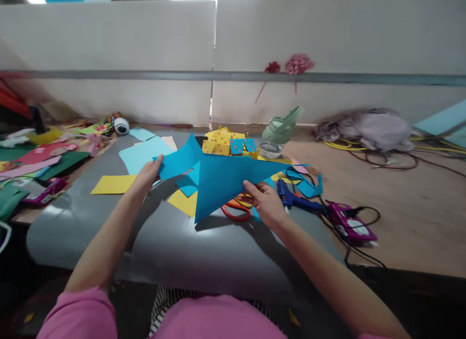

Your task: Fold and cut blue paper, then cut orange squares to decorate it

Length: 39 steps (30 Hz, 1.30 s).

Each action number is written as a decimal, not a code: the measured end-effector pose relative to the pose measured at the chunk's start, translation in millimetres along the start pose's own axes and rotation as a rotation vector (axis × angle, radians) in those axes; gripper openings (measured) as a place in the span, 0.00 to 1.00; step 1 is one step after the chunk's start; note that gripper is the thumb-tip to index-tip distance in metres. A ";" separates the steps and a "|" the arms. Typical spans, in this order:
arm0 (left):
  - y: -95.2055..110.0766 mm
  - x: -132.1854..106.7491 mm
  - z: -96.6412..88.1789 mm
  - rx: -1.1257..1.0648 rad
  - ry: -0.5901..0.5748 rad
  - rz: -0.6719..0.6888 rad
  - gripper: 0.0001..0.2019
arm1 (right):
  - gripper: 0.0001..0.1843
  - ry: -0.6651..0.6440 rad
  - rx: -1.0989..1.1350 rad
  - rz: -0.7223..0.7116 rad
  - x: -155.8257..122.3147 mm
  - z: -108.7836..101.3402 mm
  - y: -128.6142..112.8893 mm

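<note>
My right hand [264,200] pinches a large triangular sheet of blue paper [227,181] near its lower right side and holds it above the mat. Between the fingers of my left hand [149,173] is a smaller piece of blue paper [180,159], whose right end meets the triangle's left edge. Beneath the triangle, red-handled scissors [238,216] are partly hidden. Yellow paper [184,203] also lies under the raised sheets. Behind them stand yellow and blue dotted paper pieces [224,137].
A blue glue gun [298,200] lies right of my right hand, its cord near a purple power strip [351,225]. Light blue sheets [145,149] and a yellow strip [112,184] lie on the grey mat [174,261]. A green object [280,127] stands at the back.
</note>
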<state>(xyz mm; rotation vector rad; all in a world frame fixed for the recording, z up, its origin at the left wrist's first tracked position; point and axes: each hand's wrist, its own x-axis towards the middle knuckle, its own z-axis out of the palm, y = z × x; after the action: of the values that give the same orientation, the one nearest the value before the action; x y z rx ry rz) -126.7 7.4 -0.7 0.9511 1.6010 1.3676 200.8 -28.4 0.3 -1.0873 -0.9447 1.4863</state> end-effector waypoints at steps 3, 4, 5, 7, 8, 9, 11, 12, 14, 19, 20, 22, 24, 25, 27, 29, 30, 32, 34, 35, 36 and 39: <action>3.3 -11.8 16.9 0.166 0.143 0.228 0.21 | 0.29 0.033 0.020 -0.024 -4.6 -6.6 -1.9; 7.6 -19.7 21.8 0.206 0.151 0.336 0.24 | 0.29 0.040 0.033 -0.037 -4.8 -7.5 -3.2; 12.5 -28.8 26.4 0.213 0.110 0.417 0.26 | 0.29 0.043 0.050 -0.053 -4.3 -7.8 -4.9; 22.2 -47.8 35.1 0.181 -0.229 0.387 0.30 | 0.30 0.040 0.091 -0.081 -1.7 -6.4 -8.9; 25.9 -56.2 39.4 0.172 -0.457 0.315 0.32 | 0.30 0.031 0.105 -0.086 0.2 -4.7 -10.9; 28.6 -62.9 43.7 0.174 -0.621 0.244 0.32 | 0.30 0.017 0.114 -0.085 2.6 -2.6 -12.6; 30.6 -70.2 51.0 0.204 -0.787 0.158 0.28 | 0.30 -0.017 0.113 -0.073 8.3 1.9 -14.6; 30.2 -70.5 53.6 0.214 -0.811 0.120 0.24 | 0.30 -0.028 0.104 -0.072 11.8 3.6 -14.9; 27.7 -65.7 55.4 0.224 -0.793 0.069 0.21 | 0.32 -0.027 0.070 -0.094 20.1 4.4 -13.8; 15.2 -41.3 46.0 0.193 -0.744 0.023 0.20 | 0.32 0.038 -0.124 -0.206 43.6 -11.7 -6.7; 12.0 -37.1 43.5 0.184 -0.743 0.015 0.20 | 0.31 0.041 -0.154 -0.211 47.1 -17.0 -5.5; 5.8 -30.9 39.4 0.172 -0.738 -0.008 0.21 | 0.28 0.043 -0.189 -0.198 51.7 -27.1 -4.1; 0.9 -27.7 36.7 0.159 -0.715 -0.030 0.22 | 0.26 0.062 -0.282 -0.273 53.0 -34.7 -3.6; -0.8 -27.2 35.8 0.144 -0.693 -0.041 0.23 | 0.27 0.070 -0.401 -0.388 52.5 -36.9 -3.4; -3.3 -27.7 34.9 0.090 -0.636 -0.069 0.25 | 0.32 0.050 -0.779 -0.756 49.7 -37.8 -2.1; -5.4 -30.0 34.5 0.037 -0.597 -0.120 0.29 | 0.29 -0.025 -1.184 -1.143 45.4 -35.2 1.2; -6.6 -31.6 34.1 0.023 -0.594 -0.156 0.32 | 0.25 -0.080 -1.315 -1.268 43.1 -33.3 3.7; -9.5 -35.1 32.5 0.025 -0.623 -0.225 0.35 | 0.18 -0.217 -1.419 -1.378 38.6 -29.5 9.1; -12.7 -37.8 28.8 0.026 -0.642 -0.212 0.33 | 0.13 -0.324 -1.375 -1.291 34.3 -26.3 13.1; -14.3 -38.4 26.2 0.007 -0.623 -0.172 0.31 | 0.11 -0.329 -1.294 -1.175 32.0 -24.8 13.9; -15.7 -38.4 23.0 -0.021 -0.589 -0.115 0.30 | 0.10 -0.295 -1.188 -1.037 29.6 -23.1 13.6; -18.1 -36.5 13.2 -0.110 -0.487 0.066 0.32 | 0.18 -0.128 -0.878 -0.683 21.1 -14.9 6.8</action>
<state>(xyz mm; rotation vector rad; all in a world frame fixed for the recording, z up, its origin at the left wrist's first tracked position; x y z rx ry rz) -101.1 -23.3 -16.1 1.1713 1.1261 1.1413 211.7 -8.4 -13.7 -1.0795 -1.9212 0.5561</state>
